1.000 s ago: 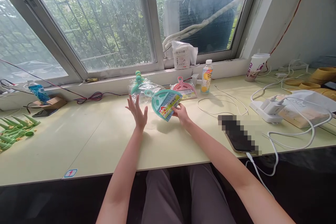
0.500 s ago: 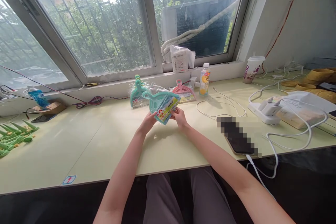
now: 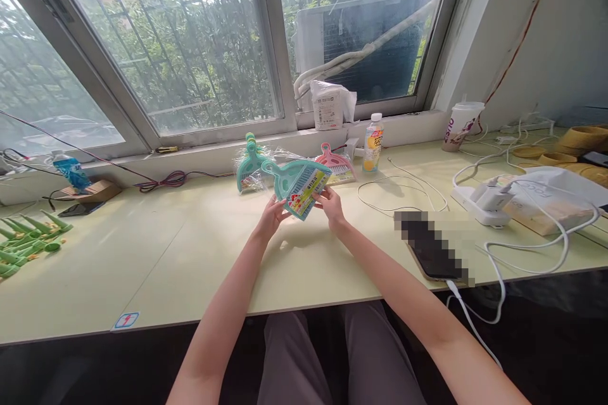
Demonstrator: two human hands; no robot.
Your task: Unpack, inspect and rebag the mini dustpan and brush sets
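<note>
A teal toy-sized dustpan and brush set with a printed yellow-green label is held tilted above the table, its handle toward the upper left. My left hand has its fingers at the lower left edge of the set, some of them behind it. On the other side, my right hand grips the lower right edge by the label. Just behind stands another teal dustpan set in clear wrap, with a green and a yellow handle showing behind its top. A pink dustpan set leans farther right, partly covered.
A juice bottle stands at the back, with a paper cup on its right. A phone, a white power strip and loose cables lie on the right. Green plastic pieces and a small cardboard box are on the left.
Both hands still hold the teal dustpan set. My left fingers have shifted slightly along its lower edge and spread a little. The view has moved slightly.
</note>
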